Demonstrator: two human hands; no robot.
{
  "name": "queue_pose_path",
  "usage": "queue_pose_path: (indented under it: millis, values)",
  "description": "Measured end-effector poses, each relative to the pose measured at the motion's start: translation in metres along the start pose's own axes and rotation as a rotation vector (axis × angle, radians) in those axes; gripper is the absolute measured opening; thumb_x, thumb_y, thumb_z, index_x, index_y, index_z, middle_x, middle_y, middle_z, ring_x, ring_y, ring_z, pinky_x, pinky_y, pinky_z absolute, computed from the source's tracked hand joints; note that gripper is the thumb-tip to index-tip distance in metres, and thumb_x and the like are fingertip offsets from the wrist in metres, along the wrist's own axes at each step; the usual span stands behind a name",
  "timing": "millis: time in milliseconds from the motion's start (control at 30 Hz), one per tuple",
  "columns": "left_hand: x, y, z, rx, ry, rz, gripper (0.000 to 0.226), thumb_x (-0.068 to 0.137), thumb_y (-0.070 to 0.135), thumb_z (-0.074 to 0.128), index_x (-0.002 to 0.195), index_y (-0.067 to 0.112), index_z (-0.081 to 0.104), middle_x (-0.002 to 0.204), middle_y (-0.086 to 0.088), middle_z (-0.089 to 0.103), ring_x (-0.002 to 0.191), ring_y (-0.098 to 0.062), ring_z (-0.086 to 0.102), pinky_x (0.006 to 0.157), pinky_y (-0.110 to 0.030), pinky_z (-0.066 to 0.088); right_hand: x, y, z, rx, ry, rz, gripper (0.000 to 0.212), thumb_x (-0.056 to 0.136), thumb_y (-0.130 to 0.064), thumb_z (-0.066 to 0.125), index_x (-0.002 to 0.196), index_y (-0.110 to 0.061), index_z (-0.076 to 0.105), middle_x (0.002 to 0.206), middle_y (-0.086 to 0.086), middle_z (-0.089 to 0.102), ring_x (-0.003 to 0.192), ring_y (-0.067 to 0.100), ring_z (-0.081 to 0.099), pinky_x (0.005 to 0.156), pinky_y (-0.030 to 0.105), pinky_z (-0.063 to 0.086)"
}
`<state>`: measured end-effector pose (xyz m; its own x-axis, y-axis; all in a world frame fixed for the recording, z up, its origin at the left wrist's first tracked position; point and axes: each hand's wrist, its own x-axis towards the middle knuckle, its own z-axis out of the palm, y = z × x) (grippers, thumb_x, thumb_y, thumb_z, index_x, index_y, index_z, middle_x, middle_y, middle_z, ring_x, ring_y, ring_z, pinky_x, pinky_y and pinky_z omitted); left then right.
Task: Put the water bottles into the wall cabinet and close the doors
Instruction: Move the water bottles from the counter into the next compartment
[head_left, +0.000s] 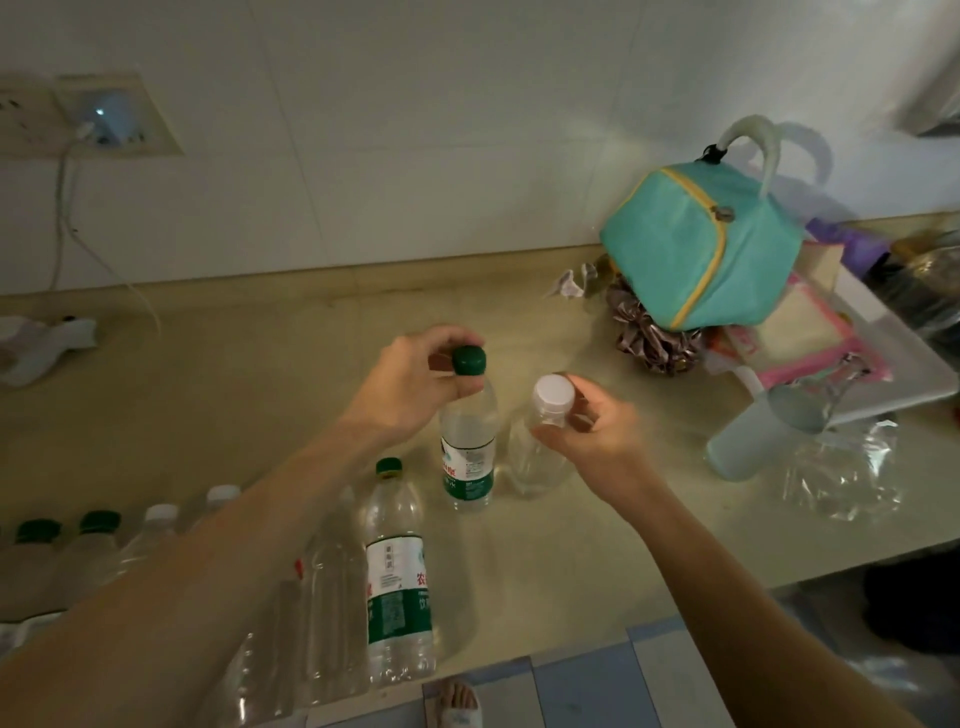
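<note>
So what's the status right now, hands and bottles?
Left hand grips green-capped labelled clear bottle at its neck. Right hand grips white-capped clear plastic bottle. Both upright on beige counter. Cabinet not in view.

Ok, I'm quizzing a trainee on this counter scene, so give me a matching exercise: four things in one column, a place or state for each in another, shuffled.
Things:
1. green-capped bottle
2. white-capped bottle
3. teal lunch bag
4. light blue cup

Places or states:
A. lies on its side at the right
B. gripped at the cap by the left hand
C. sits at the back of the counter by the wall
D. gripped at the cap by the right hand

Pairs: 1-B, 2-D, 3-C, 4-A
</note>
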<state>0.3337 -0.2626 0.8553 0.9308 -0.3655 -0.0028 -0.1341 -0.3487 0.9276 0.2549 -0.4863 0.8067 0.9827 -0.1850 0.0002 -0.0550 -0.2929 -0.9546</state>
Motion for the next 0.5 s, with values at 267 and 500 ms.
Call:
queue_pose_path:
  millis: [267,500]
  values:
    - [-0.032,0.009,-0.005,0.048,-0.186,0.049,0.039,0.079,0.006,0.083,0.109,0.026,0.068,0.111,0.014,0.071,0.105,0.001,0.066,0.092,-0.010,0.048,-0.004,0.005,-0.010,-0.100,-0.100,0.004,0.045,0.073,-0.030,0.083,0.106,-0.054,0.065,0.111,-0.022,0.072,0.111,-0.001,0.065,0.099,0.034,0.053]
    - [-0.050,-0.015,0.006,0.014,-0.155,-0.057,0.063,0.071,0.040,0.088,0.126,0.031,0.059,0.120,0.018,0.068,0.114,0.005,0.062,0.098,-0.013,0.046,-0.010,0.039,-0.006,-0.099,-0.258,0.174,0.078,0.076,-0.023,0.090,0.142,-0.024,0.048,0.129,-0.013,0.065,0.120,0.006,0.061,0.099,0.029,0.050]
